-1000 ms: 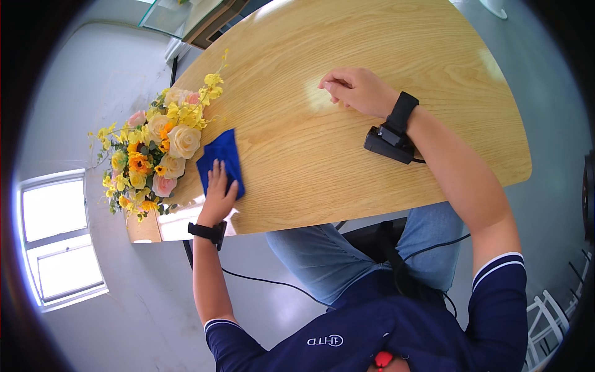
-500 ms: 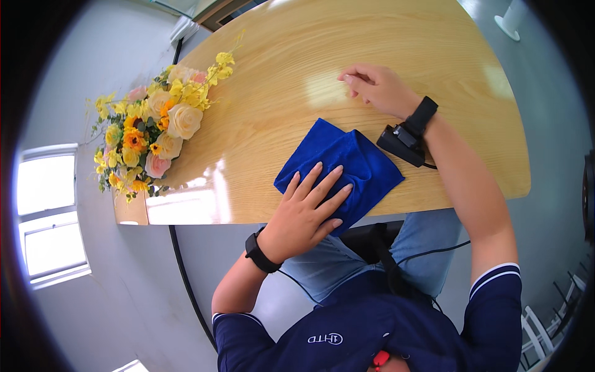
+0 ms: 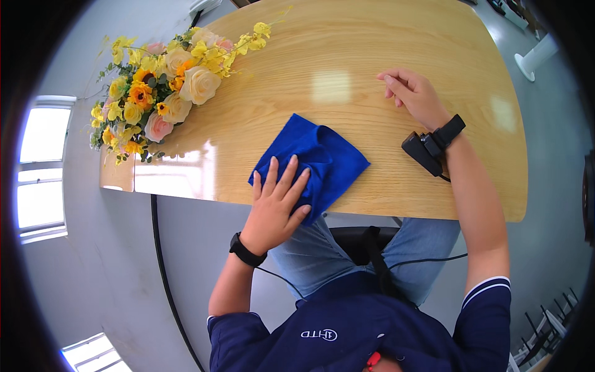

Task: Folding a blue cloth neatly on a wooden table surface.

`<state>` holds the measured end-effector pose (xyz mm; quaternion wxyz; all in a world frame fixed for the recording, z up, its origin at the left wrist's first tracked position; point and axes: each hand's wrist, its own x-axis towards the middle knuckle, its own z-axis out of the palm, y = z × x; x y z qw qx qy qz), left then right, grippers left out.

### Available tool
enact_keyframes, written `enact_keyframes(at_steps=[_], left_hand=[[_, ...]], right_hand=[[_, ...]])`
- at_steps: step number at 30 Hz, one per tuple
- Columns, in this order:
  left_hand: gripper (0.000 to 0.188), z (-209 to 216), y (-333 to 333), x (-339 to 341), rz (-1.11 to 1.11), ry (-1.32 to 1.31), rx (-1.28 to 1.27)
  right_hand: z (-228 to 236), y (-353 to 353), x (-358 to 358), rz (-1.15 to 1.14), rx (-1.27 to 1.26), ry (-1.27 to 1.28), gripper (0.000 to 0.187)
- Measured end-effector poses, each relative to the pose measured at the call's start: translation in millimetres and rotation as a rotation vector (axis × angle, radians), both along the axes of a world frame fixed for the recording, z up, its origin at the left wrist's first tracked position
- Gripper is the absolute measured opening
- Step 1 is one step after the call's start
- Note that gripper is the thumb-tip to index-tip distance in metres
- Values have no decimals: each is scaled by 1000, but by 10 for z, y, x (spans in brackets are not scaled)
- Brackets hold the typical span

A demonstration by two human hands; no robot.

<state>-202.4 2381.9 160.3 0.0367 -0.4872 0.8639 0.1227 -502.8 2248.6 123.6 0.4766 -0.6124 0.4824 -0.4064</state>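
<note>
A blue cloth (image 3: 331, 164) lies loosely folded and wrinkled near the table's front edge, one corner hanging over it. My left hand (image 3: 276, 201) rests flat on the cloth's left part, fingers spread and not gripping. To the right, my right hand (image 3: 415, 96) is held at the table, empty, its fingers loosely curled and slightly apart. Both wrists wear black bands; the right band (image 3: 447, 131) carries a small black box (image 3: 423, 154) with a cable.
The glossy wooden table (image 3: 297, 59) reflects window light. A flower arrangement (image 3: 158, 93) in yellow, cream and pink stands at the far left. A black cable (image 3: 427, 260) crosses my lap. A white post (image 3: 533, 59) rises from the floor beyond the table's right side.
My left hand and the blue cloth have shifted left and toward the table's near edge. My right hand has moved right, away from the cloth. The head view has shifted slightly.
</note>
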Motion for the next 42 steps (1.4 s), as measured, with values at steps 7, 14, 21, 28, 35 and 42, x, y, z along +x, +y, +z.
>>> enact_keyframes(at_steps=[7,14,21,28,35,42], left_hand=[[56,-104,39,484,244,-21,-60],[58,-151,22,856,427,-90,-115],[31,-10,269,728,379,148,-498],[23,-129,295,703,376,179,-422],[19,-86,160,725,421,362,-422],[28,-64,-44,552,532,463,-434]], right_hand=[[-7,13,-15,-16,-6,-28,23],[4,21,5,-20,25,-43,24],[7,13,-18,-1,29,-37,25],[51,22,12,-20,30,-15,25],[41,6,-12,-15,27,-9,26],[15,-13,0,-2,17,-35,25]])
